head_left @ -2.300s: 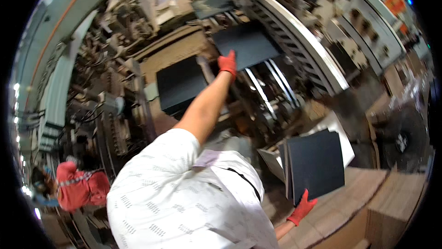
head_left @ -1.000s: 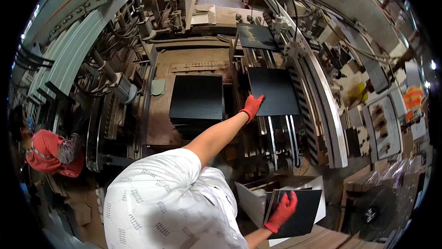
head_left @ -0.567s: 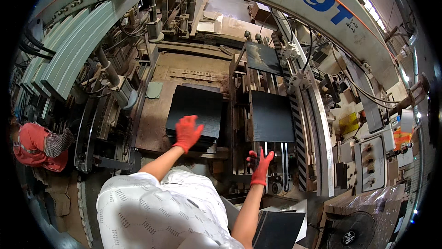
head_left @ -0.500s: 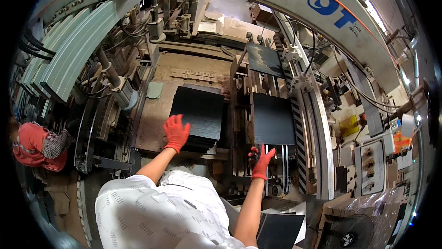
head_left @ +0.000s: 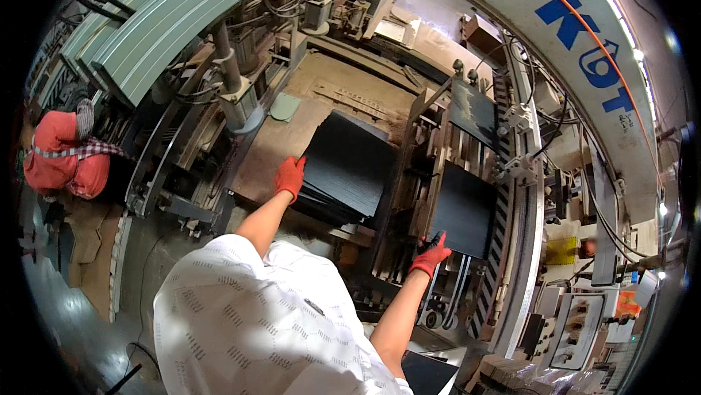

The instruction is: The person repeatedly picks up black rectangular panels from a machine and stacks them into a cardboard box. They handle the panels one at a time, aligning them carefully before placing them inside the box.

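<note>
In the head view, the person wears red gloves and a white patterned shirt (head_left: 255,322), and both forearms reach up into a big machine. The left hand (head_left: 290,177) lies at the left edge of a stack of black sheets (head_left: 347,165), at about 9 o'clock of the stack. Its fingers are bent down over the edge and touch the sheets; it is not possible to tell if they really clamp them. The stack sits on a brown board (head_left: 285,139), near the middle of the picture, and the lower sheets stick out a little at the near side.

The right hand (head_left: 431,252) is at the lower left corner of a single black sheet (head_left: 464,209), at about 7 o'clock of it. Its fingers are spread and slightly curled, and the fingertips touch the sheet edge. This sheet lies on the rails (head_left: 438,278) of the feeder, just to the right of the stack. A second black sheet (head_left: 475,110) stands further away, at 12 o'clock from the first one.

At 9 o'clock of the picture, well apart, another person in a red top (head_left: 62,158) is bent over.
</note>
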Demonstrator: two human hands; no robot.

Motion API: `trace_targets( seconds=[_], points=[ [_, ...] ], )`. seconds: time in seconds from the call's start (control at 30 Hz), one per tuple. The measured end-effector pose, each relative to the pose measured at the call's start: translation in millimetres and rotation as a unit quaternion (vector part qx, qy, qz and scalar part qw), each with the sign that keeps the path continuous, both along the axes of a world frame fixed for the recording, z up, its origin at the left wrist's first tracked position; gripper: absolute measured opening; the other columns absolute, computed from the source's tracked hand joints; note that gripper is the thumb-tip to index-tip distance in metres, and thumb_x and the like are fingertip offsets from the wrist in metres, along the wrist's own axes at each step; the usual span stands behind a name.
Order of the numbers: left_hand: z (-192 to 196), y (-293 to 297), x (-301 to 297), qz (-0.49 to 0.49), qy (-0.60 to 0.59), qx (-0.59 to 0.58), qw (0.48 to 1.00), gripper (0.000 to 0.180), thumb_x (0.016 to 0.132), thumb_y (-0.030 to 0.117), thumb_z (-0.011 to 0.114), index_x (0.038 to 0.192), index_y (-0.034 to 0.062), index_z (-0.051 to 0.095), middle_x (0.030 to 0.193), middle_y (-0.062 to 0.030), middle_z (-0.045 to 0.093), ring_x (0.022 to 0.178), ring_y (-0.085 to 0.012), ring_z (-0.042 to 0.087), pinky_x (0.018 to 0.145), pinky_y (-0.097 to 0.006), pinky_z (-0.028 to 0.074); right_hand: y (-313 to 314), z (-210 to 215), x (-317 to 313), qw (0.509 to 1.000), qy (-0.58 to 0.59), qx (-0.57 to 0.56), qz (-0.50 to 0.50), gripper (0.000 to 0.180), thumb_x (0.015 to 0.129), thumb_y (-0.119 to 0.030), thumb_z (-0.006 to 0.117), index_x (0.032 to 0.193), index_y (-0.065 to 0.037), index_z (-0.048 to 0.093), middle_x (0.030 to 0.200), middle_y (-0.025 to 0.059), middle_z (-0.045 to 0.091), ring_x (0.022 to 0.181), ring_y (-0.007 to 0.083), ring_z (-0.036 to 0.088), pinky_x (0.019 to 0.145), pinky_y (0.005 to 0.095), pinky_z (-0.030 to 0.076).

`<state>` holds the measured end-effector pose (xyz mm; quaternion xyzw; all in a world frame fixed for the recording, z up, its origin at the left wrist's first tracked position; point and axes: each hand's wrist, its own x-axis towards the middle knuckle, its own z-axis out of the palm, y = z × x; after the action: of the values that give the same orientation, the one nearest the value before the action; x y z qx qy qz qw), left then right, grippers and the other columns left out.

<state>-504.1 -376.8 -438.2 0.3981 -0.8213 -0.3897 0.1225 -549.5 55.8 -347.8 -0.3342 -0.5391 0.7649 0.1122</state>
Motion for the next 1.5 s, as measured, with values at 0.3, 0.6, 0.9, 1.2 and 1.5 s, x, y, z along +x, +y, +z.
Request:
trace_targets(
  seconds=[0.3,0.6,0.9,1.2,1.5],
  points=[
    [-50.9,-48.2,65.4,-0.094,-0.071,0.181,0.976,0.041,0.096,0.040,0.060,0.099,-0.0008,0.067,0.088,-0.0151,0.067,0.090,-0.0308,0.065,0.078,-0.042,0.049,5.2,-7.5,-7.9,0.999,0.037,0.025,-0.019,0.043,0.089,-0.034,0.074,0.108,-0.010,0.045,0.082,0.0118,0.061,0.052,0.0247,0.057,0.041,0.0344,0.043],
    [-26.8,-52.9,114.8,-0.060,0.115,0.460,0.878,0.046,0.091,0.036,0.062,0.131,0.0140,0.056,0.130,-0.0102,0.054,0.122,-0.0214,0.046,0.098,-0.034,0.039,1.0,-4.7,-4.5,0.998,-0.042,0.010,-0.040,0.032,0.087,-0.034,0.074,0.098,-0.010,0.057,0.091,0.0105,0.059,0.071,0.0257,0.060,0.062,0.0392,0.051],
    [-81.2,-42.6,106.1,-0.088,0.085,0.232,0.965,0.049,0.097,0.043,0.056,0.105,-0.0047,0.056,0.103,-0.0154,0.056,0.097,-0.0251,0.052,0.092,-0.039,0.045,-11.3,12.6,-2.0,0.995,0.019,-0.018,-0.092,0.034,0.079,-0.018,0.082,0.094,-0.009,0.053,0.090,0.0062,0.062,0.060,0.0237,0.060,0.048,0.0358,0.052],
    [3.7,-39.9,101.4,-0.066,0.232,0.464,0.853,0.039,0.088,0.007,0.072,0.125,0.0016,0.061,0.118,-0.0074,0.065,0.099,-0.0196,0.065,0.088,-0.034,0.055,-1.9,52.4,146.9,0.974,0.109,-0.195,0.021,0.041,0.087,-0.025,0.072,0.125,-0.020,0.059,0.110,-0.0050,0.065,0.086,0.0155,0.061,0.062,0.0305,0.044],
    [88.7,14.1,51.8,-0.230,0.156,0.503,0.818,0.041,0.083,0.000,0.074,0.122,0.0012,0.060,0.108,-0.0071,0.067,0.092,-0.0193,0.067,0.080,-0.033,0.057,14.0,63.9,333.1,0.963,0.148,-0.191,-0.120,0.030,0.087,-0.021,0.072,0.115,-0.012,0.066,0.116,0.0060,0.067,0.099,0.0213,0.066,0.079,0.0365,0.057]
  ],
)
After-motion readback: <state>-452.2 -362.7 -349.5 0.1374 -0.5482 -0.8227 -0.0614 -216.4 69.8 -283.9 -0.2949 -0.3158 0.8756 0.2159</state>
